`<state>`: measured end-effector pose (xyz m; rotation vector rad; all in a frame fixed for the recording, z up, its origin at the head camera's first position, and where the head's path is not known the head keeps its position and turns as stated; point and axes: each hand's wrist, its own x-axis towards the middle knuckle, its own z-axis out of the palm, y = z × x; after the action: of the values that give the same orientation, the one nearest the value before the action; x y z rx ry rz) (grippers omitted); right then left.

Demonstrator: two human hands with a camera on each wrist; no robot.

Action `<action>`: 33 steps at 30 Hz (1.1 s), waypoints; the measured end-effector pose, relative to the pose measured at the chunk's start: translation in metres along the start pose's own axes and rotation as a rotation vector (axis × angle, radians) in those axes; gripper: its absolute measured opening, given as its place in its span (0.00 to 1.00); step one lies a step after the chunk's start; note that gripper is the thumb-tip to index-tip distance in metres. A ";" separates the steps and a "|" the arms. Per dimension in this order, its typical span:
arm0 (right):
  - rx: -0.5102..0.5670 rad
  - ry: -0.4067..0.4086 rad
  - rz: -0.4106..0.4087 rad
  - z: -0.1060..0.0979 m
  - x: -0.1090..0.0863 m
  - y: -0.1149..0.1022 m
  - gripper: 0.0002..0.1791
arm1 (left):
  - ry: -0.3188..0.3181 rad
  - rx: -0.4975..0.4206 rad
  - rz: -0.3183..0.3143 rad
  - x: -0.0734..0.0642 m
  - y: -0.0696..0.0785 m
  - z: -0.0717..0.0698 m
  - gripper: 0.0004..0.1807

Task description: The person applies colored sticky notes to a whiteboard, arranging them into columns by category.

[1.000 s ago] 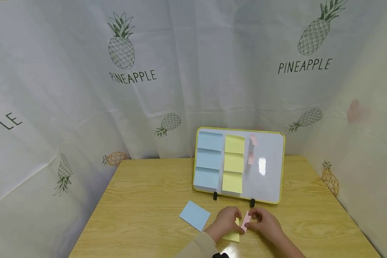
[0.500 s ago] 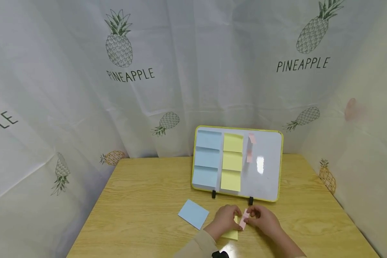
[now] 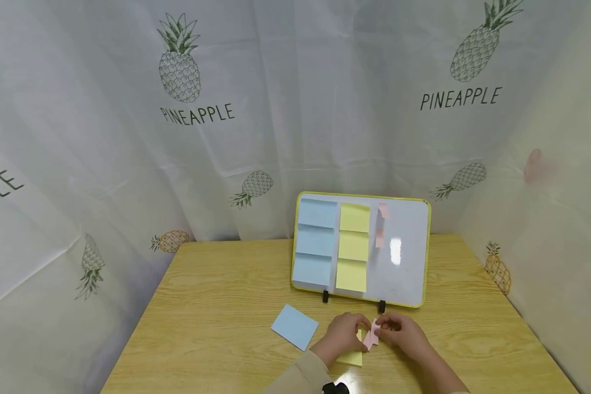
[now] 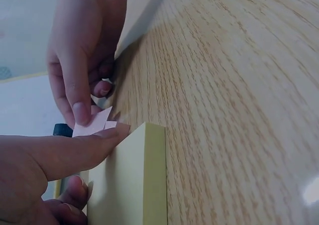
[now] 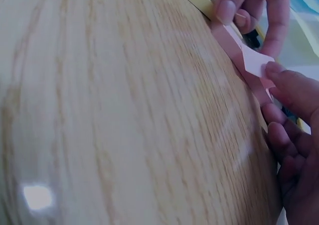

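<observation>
My left hand [image 3: 343, 332] holds a small pink sticky-note pad [image 5: 228, 40] on the table, its thumb at the near end. Between thumb and finger, my right hand [image 3: 405, 335] pinches the pad's top pink sticky note [image 5: 255, 61]. That note is bent up from the pad, a gap showing under its lifted part in the right wrist view. A thick yellow sticky-note pad [image 4: 119, 180] lies beneath and beside my left hand, partly hidden by it in the head view. Left of that hand is a blue sticky-note pad [image 3: 294, 327].
Behind the hands a yellow-rimmed whiteboard [image 3: 406, 279] leans on black feet [image 3: 382, 306]. It bears a column of blue notes [image 3: 315, 241], one of yellow notes [image 3: 353, 245] and two small pink notes [image 3: 380, 238]. A pineapple-print curtain [image 3: 295, 109] encloses the wooden table [image 3: 216, 306].
The pink note's free part has been lifted off the pad and bent toward the right by my right hand. My left hand has stayed on the pad. The head view has shifted slightly.
</observation>
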<state>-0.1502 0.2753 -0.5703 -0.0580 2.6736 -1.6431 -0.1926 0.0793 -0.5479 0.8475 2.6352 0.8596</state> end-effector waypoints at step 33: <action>0.078 0.189 0.063 -0.009 0.014 -0.016 0.11 | -0.042 0.020 0.000 -0.002 0.005 -0.006 0.27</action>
<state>-0.1640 0.2760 -0.5512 0.1892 2.7061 -1.8169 -0.1911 0.0791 -0.5397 0.8604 2.6118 0.8083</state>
